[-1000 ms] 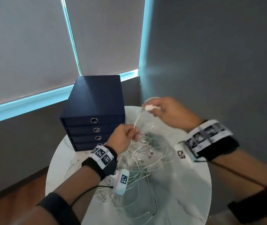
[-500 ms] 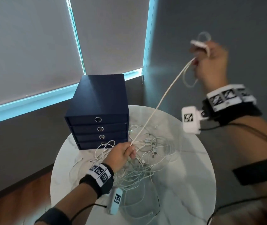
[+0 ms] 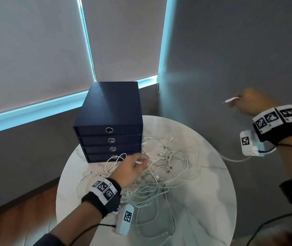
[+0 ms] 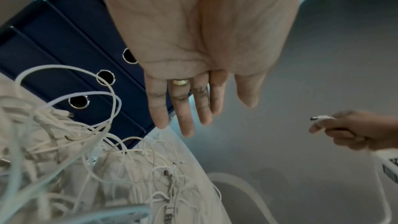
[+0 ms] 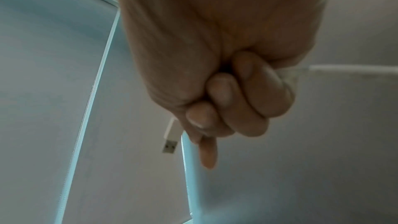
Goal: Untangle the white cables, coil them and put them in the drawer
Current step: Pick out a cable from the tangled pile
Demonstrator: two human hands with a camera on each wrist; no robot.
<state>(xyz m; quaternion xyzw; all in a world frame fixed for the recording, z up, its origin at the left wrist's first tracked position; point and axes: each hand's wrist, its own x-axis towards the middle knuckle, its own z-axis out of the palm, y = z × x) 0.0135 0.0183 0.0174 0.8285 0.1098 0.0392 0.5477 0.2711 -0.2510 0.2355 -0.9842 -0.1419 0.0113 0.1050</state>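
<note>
A tangle of white cables lies on the round white marble table, in front of a navy drawer unit whose drawers are all closed. My left hand hovers over the tangle's left side. Its fingers are straight and hold nothing. My right hand is raised beyond the table's right edge, fingers curled round one white cable. The cable's USB plug sticks out past the fingers, and the rest of it hangs below my right wrist.
A grey wall stands close behind and to the right of the table. Closed roller blinds with a bead chain are at the back. Wooden floor shows at the left. One cable loop arches in front of the lowest drawer.
My right hand came down from high at the right with the cable. My left hand let go of that cable and opened; the cable no longer stretches taut between my hands.
</note>
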